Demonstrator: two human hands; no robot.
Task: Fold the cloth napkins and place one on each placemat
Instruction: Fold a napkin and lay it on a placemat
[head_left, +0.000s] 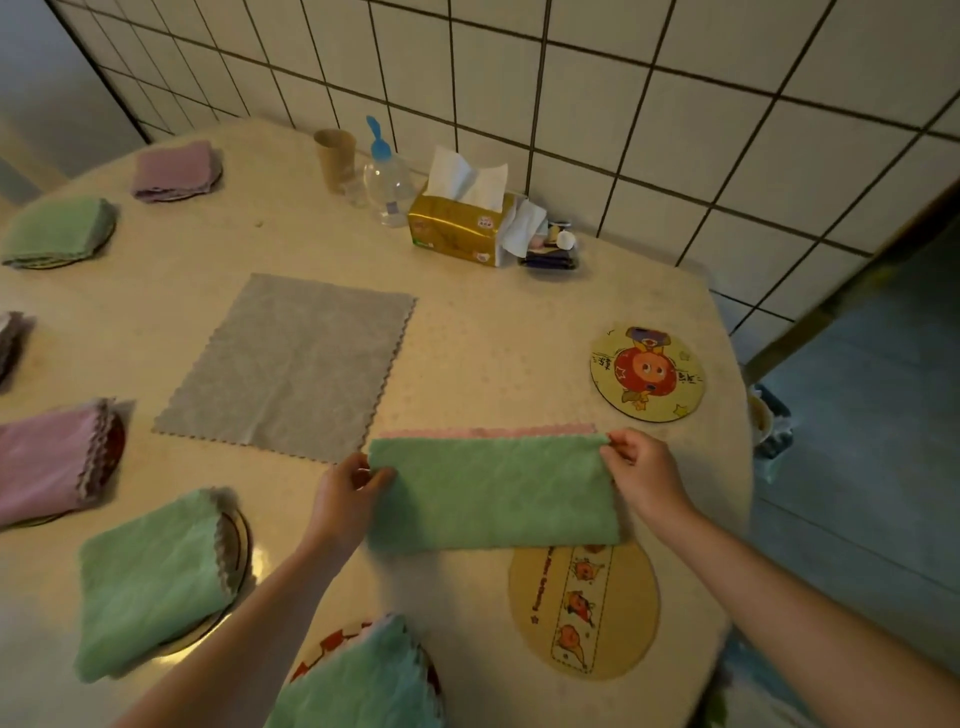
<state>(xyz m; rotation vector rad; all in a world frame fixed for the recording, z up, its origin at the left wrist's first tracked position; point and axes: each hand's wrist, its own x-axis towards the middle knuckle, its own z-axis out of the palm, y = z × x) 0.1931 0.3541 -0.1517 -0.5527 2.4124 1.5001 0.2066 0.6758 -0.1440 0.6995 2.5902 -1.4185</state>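
A green napkin (493, 493) lies folded in half on the table, a pink strip showing along its far edge. My left hand (348, 493) pinches its upper left corner and my right hand (641, 467) pinches its upper right corner. A grey napkin (291, 364) lies spread flat behind it. Two round placemats are bare: one with an orange cartoon (647, 371) at the right, one (584, 613) just below the green napkin, its top edge covered by the cloth. Folded napkins, green (150, 577), green (358, 680), pink (47, 457), green (60, 228) and purple (176, 169), sit on other placemats.
A gold tissue box (457, 223), a clear bottle with a blue top (387, 176), a brown cup (335, 158) and small items stand at the back by the tiled wall. The table edge (737, 467) curves close on the right.
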